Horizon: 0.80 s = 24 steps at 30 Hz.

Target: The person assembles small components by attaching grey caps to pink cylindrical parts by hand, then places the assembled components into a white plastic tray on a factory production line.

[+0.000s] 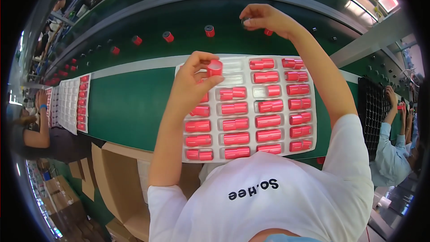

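Note:
My left hand [190, 80] is closed, pinching a short pinkish-red plastic cap [215, 68] above the far left part of a white moulded tray [214, 139]. The cap's round end faces up, and it looks hollow. Over the green belt beyond the tray, my right hand [266, 19] has its fingers closed round a small dark round piece [245, 22]; most of it is hidden by the fingers. Rows of red cylinders [235, 108] lie on their sides in the tray's pockets. Two far pockets [233, 65] next to my left hand hold nothing.
Short red cylinders with black tops [209, 31] stand spaced along the green belt [188, 13]. At left, another white tray [68, 103] lies near a co-worker's arm. Below is an open cardboard box [123, 181]. A black tray [371, 112] and other workers are at right.

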Motion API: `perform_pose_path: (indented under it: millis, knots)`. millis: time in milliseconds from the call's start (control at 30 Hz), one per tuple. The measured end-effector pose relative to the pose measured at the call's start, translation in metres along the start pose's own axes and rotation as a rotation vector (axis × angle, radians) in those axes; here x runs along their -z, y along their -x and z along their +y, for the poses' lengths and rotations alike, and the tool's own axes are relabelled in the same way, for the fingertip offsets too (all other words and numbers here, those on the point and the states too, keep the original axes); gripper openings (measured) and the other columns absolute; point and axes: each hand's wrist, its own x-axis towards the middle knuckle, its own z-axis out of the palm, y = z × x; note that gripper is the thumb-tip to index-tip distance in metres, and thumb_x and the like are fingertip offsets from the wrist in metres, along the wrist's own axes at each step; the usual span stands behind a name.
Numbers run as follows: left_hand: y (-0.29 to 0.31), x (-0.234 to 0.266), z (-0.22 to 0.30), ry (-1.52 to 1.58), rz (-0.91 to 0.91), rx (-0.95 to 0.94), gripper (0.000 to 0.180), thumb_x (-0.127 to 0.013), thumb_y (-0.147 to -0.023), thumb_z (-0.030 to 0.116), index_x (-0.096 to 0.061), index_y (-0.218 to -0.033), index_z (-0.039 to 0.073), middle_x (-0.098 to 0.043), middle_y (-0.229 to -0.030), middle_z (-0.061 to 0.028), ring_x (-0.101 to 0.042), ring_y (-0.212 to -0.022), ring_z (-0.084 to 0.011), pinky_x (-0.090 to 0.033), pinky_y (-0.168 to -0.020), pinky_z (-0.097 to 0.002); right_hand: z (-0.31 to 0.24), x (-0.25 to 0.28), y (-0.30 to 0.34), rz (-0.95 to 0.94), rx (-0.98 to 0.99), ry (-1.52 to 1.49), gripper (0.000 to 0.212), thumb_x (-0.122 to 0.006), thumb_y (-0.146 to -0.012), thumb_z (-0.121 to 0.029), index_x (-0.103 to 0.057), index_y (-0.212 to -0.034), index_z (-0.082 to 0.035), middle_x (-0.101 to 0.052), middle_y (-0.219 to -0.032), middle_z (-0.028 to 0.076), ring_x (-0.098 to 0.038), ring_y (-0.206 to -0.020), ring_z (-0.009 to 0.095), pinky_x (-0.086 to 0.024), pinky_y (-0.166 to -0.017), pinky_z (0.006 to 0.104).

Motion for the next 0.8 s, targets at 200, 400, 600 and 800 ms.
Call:
perform_pose_path:
  millis: [200, 400, 600, 800]
  knots:
    - [0.008, -0.037, -0.002, 0.142, 0.048, -0.192, 0.045, -0.081, -0.074, 0.013, -0.051, -0.108, 0.006, -0.058, -0.107, -0.0062, -0.059, -0.096, -0.0164, -0.051, -0.083, -0.0284, -0.075, -0.031, 0.078, 0.017, 0.141, -0.306, 0.020, -0.070, -0.086, -0.019, -0.054, -0.091, -0.009, -0.062, -0.092, 0.006, -0.059, -0.086, 0.011, -0.048, -0.082, 0.0262]
    - [0.017, -0.072, 0.007, 0.208, 0.142, -0.238, 0.047, -0.082, -0.073, 0.014, -0.053, -0.109, 0.007, -0.060, -0.105, -0.0071, -0.061, -0.095, -0.0170, -0.051, -0.081, -0.0281, -0.094, -0.046, 0.115, 0.254, 0.196, -0.584, 0.020, -0.070, -0.085, -0.013, -0.051, -0.086, -0.007, -0.062, -0.101, 0.008, -0.062, -0.090, 0.014, -0.050, -0.085, 0.0276]
    - [0.025, -0.081, 0.013, -0.007, 0.377, -0.246, 0.040, -0.079, -0.074, 0.005, -0.056, -0.107, 0.005, -0.060, -0.103, -0.0061, -0.062, -0.094, -0.0158, -0.050, -0.083, -0.0262, -0.115, -0.066, 0.131, 0.420, 0.275, -0.107, 0.019, -0.073, -0.079, -0.008, -0.057, -0.089, -0.003, -0.062, -0.097, 0.006, -0.064, -0.088, 0.015, -0.050, -0.085, 0.0278]
    - [0.023, -0.073, 0.003, 0.065, 0.292, -0.308, 0.040, -0.080, -0.077, 0.017, -0.057, -0.107, 0.004, -0.062, -0.103, -0.0076, -0.062, -0.095, -0.0190, -0.052, -0.082, -0.0293, -0.128, -0.053, 0.141, 0.241, 0.243, 0.155, 0.031, -0.079, -0.075, -0.018, -0.052, -0.076, -0.003, -0.049, -0.067, 0.003, -0.045, -0.062, 0.013, -0.039, -0.059, 0.0245]
